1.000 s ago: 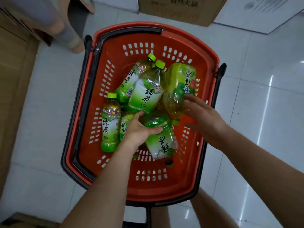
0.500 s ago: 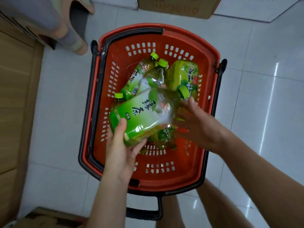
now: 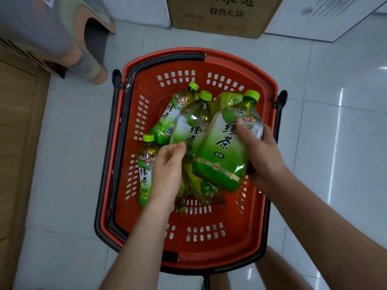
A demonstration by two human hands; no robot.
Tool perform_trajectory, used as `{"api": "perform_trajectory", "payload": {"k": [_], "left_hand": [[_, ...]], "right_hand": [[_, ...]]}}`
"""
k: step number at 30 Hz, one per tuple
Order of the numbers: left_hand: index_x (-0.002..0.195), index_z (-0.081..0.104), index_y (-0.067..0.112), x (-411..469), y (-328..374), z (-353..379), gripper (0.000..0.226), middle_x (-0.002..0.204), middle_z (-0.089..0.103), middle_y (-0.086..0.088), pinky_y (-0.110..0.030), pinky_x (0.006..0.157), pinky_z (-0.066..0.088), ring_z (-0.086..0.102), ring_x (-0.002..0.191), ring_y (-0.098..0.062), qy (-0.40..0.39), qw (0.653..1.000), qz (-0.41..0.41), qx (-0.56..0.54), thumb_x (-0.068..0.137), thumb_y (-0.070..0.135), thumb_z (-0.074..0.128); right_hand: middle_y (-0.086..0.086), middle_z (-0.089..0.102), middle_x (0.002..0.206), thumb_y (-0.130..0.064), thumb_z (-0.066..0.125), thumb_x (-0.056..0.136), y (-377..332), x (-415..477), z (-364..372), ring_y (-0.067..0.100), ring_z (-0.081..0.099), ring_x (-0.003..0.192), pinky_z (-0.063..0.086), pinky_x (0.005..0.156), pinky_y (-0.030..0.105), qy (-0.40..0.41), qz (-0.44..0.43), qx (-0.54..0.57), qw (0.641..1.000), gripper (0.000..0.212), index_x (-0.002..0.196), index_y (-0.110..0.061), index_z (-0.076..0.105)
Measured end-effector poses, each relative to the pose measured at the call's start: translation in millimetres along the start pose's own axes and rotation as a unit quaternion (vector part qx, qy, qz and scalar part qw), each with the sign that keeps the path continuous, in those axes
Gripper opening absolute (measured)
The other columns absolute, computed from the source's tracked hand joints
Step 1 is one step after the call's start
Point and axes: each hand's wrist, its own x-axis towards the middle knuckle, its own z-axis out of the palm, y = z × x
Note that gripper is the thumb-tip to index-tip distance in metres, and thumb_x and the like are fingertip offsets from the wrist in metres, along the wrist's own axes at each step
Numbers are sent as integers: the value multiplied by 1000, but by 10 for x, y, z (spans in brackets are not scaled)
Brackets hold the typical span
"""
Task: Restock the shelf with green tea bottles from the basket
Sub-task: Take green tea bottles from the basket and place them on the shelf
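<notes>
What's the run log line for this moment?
stage: picking from basket | right hand: grips large green tea bottle above the pile | left hand: among other bottles, grip unclear

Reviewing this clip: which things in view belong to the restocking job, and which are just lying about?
Job: red basket; large green tea bottle, gripped by the right hand; left hand low in the basket, grip unclear; small bottle by the basket's left wall; back-left bottle; middle bottle.
Lying about: cardboard box; stacked plastic stools; wooden panel.
</notes>
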Motion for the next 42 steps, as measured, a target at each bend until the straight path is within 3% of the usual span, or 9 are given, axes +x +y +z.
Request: {"api": "perform_trajectory", "payload": {"k": [3, 7, 11, 16, 19, 23, 30, 36, 42], "left_hand": [[141, 38, 25, 555, 101, 224, 63, 144, 43, 3, -43, 106, 38, 41, 133, -21, -14, 981, 78, 177, 86, 37, 66], [151, -5, 34, 1052, 97, 556, 121, 156, 23, -6, -52, 107, 38, 31, 139, -30, 11, 928, 100, 359, 69, 20, 83], [150, -10, 31, 1094, -79, 686, 125, 148, 26, -10, -55, 96, 42, 35, 130, -34, 102, 897, 135, 408, 66, 41, 83], [148, 0, 37, 1139, 0, 491, 123, 137, 43, -10, -45, 87, 52, 53, 116, -31, 71, 894, 143, 420, 61, 39, 87], [146, 13, 39, 1063, 111, 242, 115, 129, 50, -5, -38, 83, 51, 56, 111, -27, 58, 928, 131, 344, 59, 33, 88], [136, 31, 43, 679, 281, -235, 104, 116, 61, 8, -46, 91, 53, 62, 106, -19, 2, 996, 67, 58, 54, 24, 92], [138, 43, 34, -545, 566, -982, 102, 116, 70, 0, -30, 74, 57, 69, 102, -18, -107, 981, 88, -133, 47, 16, 88], [135, 44, 33, -1766, 763, -1627, 75, 117, 67, -7, -35, 69, 57, 71, 96, -21, -21, 969, 65, -238, 66, 46, 70], [133, 46, 25, -3086, 925, -2575, 85, 111, 68, -8, -26, 58, 55, 72, 81, -14, 126, 953, 100, -256, 57, 44, 78]], "right_hand": [[6, 68, 114, -36, 77, 72, -151, 55, -68, 23, 73, 92, 60, 78, 47, 24, -50, -49, 997, 64, 127, -24, 47], [3, 68, 109, -36, 75, 78, -304, 144, -161, 20, 73, 89, 60, 76, 45, 55, -78, -68, 993, 55, 124, -23, 48], [3, 69, 107, -40, 75, 75, -369, 166, -143, 19, 74, 84, 61, 73, 45, 59, -68, -42, 995, 58, 124, -23, 47], [-3, 68, 106, -47, 73, 64, -392, 50, -115, 15, 73, 87, 61, 76, 44, 33, -111, -109, 987, 65, 121, -29, 48], [-13, 68, 104, -50, 74, 61, -416, -46, -90, 9, 71, 91, 59, 78, 39, -6, -164, -198, 966, 69, 122, -35, 47], [-4, 70, 110, -48, 75, 60, -462, -162, 12, 17, 73, 92, 59, 78, 47, -50, -128, -171, 976, 72, 126, -32, 50], [0, 72, 109, -49, 72, 65, -941, -763, 424, 24, 73, 91, 58, 79, 51, -197, -102, -235, 946, 61, 122, -36, 55], [1, 69, 119, -82, 56, 65, -1313, -1867, 1178, 27, 67, 108, 48, 98, 55, -262, -104, -314, 907, 72, 120, -37, 62], [-9, 71, 111, -77, 63, 64, -1391, -3326, 2032, 10, 68, 100, 54, 92, 40, -324, -188, -371, 849, 69, 116, -32, 64]]}}
